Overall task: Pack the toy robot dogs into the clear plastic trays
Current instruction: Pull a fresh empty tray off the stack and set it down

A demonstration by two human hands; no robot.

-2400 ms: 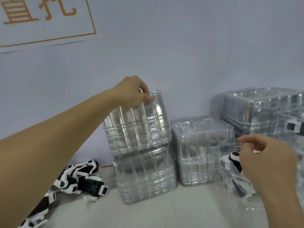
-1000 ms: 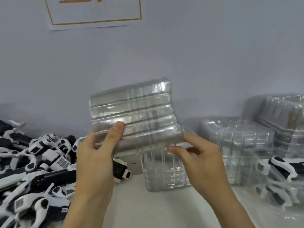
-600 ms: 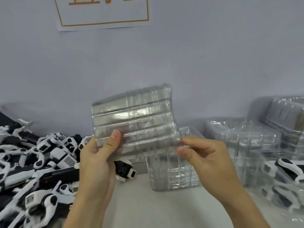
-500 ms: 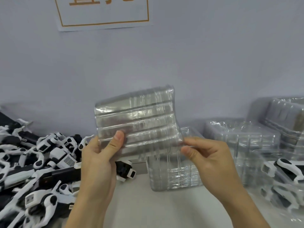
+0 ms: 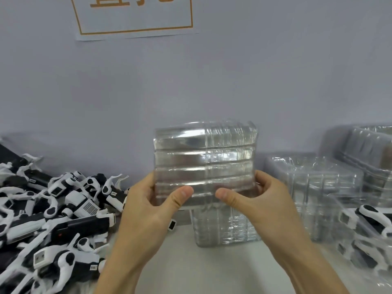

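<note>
I hold a stack of nested clear plastic trays (image 5: pixel 203 160) up in front of me, above the table. My left hand (image 5: pixel 152 204) grips its lower left edge with the thumb on the near face. My right hand (image 5: pixel 256 200) grips the lower right edge the same way. A heap of black-and-white toy robot dogs (image 5: pixel 48 211) lies on the table at the left. At the right edge, one packed toy dog (image 5: pixel 375 221) sits inside a clear tray.
Another stack of clear trays (image 5: pixel 224 225) stands on the table just behind my hands. More tray stacks (image 5: pixel 314 183) fill the right side, up to the back wall. A paper sign with an orange border (image 5: pixel 135 15) hangs on the wall.
The left hand lifted the top tray stack off the pile; both hands then took hold of it. Since half a second ago my thumbs have come closer together on its lower edge and the stack has straightened.
</note>
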